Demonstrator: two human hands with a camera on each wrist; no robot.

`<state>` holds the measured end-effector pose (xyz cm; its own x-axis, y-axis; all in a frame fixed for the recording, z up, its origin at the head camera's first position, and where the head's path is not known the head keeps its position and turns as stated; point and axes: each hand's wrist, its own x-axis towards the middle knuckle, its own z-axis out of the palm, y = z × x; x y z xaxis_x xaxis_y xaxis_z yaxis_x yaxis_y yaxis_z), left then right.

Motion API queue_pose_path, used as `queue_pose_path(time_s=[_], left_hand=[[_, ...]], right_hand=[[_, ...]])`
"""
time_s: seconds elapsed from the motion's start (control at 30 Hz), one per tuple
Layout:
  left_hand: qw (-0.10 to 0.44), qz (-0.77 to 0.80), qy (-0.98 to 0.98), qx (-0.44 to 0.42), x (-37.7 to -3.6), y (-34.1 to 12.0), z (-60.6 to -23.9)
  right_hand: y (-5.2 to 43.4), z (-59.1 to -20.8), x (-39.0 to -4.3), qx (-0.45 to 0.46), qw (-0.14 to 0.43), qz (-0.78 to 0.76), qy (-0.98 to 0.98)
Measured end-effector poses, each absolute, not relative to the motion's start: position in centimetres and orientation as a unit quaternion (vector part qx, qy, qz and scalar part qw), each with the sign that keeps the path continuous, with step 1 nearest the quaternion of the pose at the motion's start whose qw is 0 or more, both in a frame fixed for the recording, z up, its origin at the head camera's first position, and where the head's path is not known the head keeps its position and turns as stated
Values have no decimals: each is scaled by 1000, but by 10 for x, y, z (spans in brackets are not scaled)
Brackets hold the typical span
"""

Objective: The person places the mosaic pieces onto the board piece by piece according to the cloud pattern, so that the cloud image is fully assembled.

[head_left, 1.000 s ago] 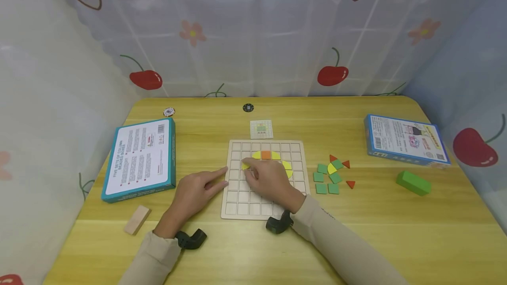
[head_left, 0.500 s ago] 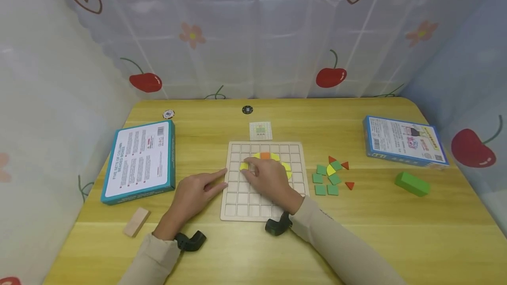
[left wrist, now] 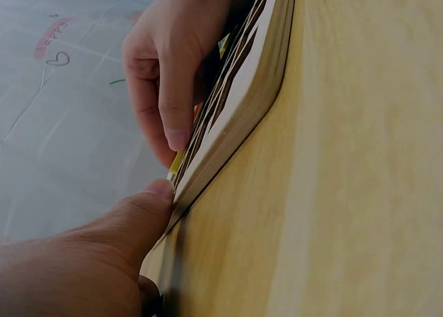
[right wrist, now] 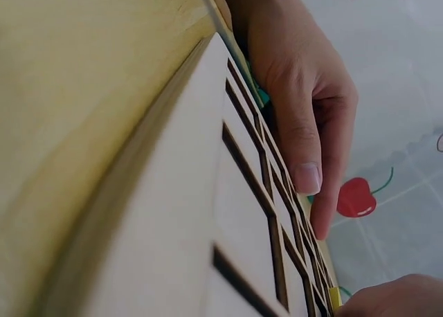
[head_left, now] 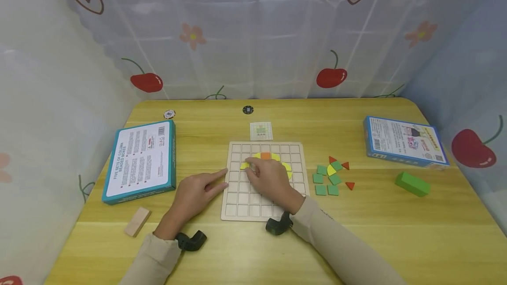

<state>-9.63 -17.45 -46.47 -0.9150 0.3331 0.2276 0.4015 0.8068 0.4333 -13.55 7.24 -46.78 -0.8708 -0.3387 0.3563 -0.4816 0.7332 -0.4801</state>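
A wooden grid board lies flat on the table. My right hand is over it, thumb and index finger pinching a yellow tile at a cell on the left side. In the left wrist view that yellow tile shows under the fingertips, at the board's surface. Other yellow curved tiles and an orange square tile sit in upper cells, partly hidden by this hand. My left hand touches the board's left edge with extended thumb and index finger; the right wrist view shows these fingers along the rim.
Right of the board lie several green square tiles, red triangles and a yellow tile. Behind it is a pattern card. Boxes stand left and right, near a wooden block and green block.
The right fingertips shift very slightly on the yellow tile at the same cell. My left hand stays at the board's edge. The head view tilts a little.
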Motion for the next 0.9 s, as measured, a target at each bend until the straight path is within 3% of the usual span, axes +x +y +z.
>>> queue_pose_path(time_s=[0.57,0.9], left_hand=[[80,-245,-945,-202,-97,-175,-467],[73,-243,-947,-199,-96,-175,-465]], right_hand=[[80,-465,-135,259,112,309,-908],[104,-468,-101,277,265,381,-842]])
